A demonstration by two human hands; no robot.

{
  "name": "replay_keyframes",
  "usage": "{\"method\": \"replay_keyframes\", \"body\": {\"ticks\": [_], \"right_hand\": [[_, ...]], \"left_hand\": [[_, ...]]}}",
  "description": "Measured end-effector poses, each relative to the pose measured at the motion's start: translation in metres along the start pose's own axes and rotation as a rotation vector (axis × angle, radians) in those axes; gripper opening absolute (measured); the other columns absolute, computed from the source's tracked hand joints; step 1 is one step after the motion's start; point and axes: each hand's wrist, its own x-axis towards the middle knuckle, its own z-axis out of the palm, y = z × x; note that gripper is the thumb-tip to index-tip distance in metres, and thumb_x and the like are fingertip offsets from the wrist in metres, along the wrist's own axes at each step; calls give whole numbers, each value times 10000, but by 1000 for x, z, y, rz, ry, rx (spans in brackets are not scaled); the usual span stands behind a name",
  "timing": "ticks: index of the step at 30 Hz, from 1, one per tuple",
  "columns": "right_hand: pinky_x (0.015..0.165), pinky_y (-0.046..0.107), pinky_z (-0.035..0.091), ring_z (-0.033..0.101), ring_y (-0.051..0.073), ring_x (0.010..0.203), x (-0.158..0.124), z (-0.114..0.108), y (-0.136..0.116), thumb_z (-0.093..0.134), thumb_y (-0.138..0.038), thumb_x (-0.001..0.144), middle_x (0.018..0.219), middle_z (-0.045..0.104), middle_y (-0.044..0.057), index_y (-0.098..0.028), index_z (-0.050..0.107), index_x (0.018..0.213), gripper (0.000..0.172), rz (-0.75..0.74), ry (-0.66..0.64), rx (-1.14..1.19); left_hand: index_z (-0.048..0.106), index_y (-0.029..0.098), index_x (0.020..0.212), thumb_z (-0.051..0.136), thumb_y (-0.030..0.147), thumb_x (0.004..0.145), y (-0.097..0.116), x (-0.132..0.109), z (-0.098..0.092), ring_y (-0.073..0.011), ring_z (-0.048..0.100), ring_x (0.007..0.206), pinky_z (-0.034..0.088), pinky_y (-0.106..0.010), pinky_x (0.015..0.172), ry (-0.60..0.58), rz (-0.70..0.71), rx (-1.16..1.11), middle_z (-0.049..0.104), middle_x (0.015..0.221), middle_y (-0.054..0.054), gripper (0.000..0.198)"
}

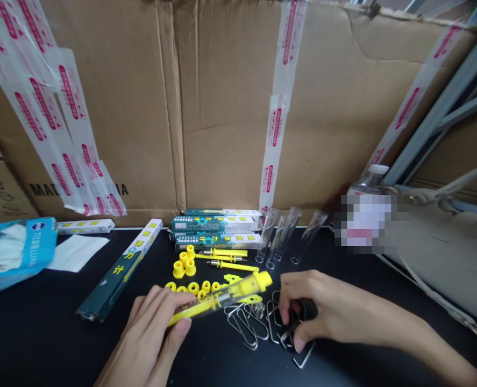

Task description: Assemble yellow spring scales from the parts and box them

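Note:
My left hand is closed around a spring scale, a clear tube with yellow parts inside and a yellow cap at its upper right end. Over a pile of bent metal wire hooks, my right hand has thumb and fingers curled together around something small and dark that I cannot make out. An L-shaped metal piece sticks out below those fingers. Just beyond the tube lie several yellow rings and flat yellow pieces, partly hidden by it. Yellow flanged caps stand farther back, beside yellow rods with springs.
Clear tubes stand upright at the back, right of stacked green-and-white boxes. Another such box lies slanted at left, near a blue tissue pack. A bottle and a pale bag are at right. A large carton walls the back.

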Motion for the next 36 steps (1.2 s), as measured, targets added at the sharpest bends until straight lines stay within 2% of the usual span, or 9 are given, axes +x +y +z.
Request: {"method": "replay_keyframes", "body": {"ticks": [5,9,13,16,19,23,27,31,36], "right_hand": [[632,253,417,636,153,753,3,5,1,896,-157,727,867,691,-21,-242,796,785,143,-10,-32,9],[674,254,437,639,158,789,2,1,2,879,-175,763,873,677,-19,-231,784,797,115,-24,-25,34],[735,259,453,645,160,829,1,-4,1,864,-206,789,882,670,-17,-218,766,797,99,-48,-19,66],[696,255,445,639,159,807,1,-7,-1,873,-211,776,881,669,-13,-214,762,790,113,-57,-24,83],[658,255,438,637,161,792,0,-9,-3,867,-250,783,894,672,-3,-216,766,791,108,-74,-38,117],[622,268,400,616,172,776,-3,-12,-4,845,-280,796,880,690,9,-219,764,788,102,-78,-24,209],[669,282,435,616,167,715,-3,-13,-2,789,-280,838,762,718,-1,-206,727,778,114,-26,-41,302],[609,259,472,635,152,638,-1,-9,3,692,-342,912,681,680,-13,-204,655,799,182,47,-69,417],[487,208,440,560,101,490,1,-3,11,636,-446,944,603,617,-37,-204,606,819,274,140,-52,479]], "left_hand": [[635,311,1099,400,381,1034,-3,3,3,-221,628,822,474,-317,811,-55,-65,-42,663,840,25,254],[616,314,1056,399,391,1036,-6,2,2,-224,654,945,490,-291,847,-80,-88,-70,723,942,27,232],[589,316,1144,390,405,1040,-7,-1,2,-219,689,1015,535,-271,877,-77,-81,-54,752,1000,10,242],[543,298,1158,347,447,1049,-9,-2,10,-208,716,786,577,-280,756,-23,-181,-44,729,866,2,268],[518,274,1083,311,461,1051,-12,0,19,-188,665,586,582,-286,638,13,-152,-131,652,723,16,280],[560,254,999,405,419,1014,-11,2,18,-213,705,726,598,-310,690,31,-90,-149,659,866,-32,226],[521,308,1282,424,344,1018,-3,-1,6,-203,748,889,611,-256,737,-3,-103,-7,706,1116,-33,284],[535,389,1349,465,377,1025,-9,-3,1,-207,658,1238,555,-248,972,-87,76,80,704,1284,22,332],[652,313,1150,460,351,1029,-14,-1,3,-193,733,1077,588,-208,881,-74,66,63,751,1093,-4,229]]}}
